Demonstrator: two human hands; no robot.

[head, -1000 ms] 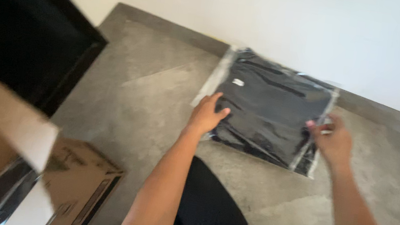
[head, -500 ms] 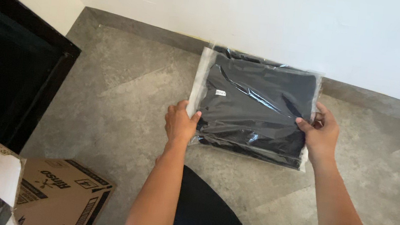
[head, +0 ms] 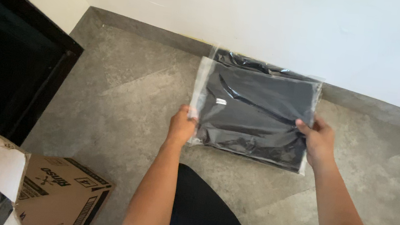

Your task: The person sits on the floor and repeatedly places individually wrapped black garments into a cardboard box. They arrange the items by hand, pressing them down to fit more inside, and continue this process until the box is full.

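While both hands are gripping it, a bagged black garment is hovering over the floor.
Left hand [head: 181,125] and right hand [head: 319,141] are pinching opposite edges of the clear-bagged folded garment [head: 256,112] near the wall [head: 282,26]; cardboard box [head: 42,195] is sitting open nearby.

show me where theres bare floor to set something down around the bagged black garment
Bare grey stone floor lies left of the clear plastic bag holding a folded black garment, between it and the black frame. More lies right of the right hand, below the white wall. It is crowded at bottom left, by the open brown cardboard box, and between the forearms.
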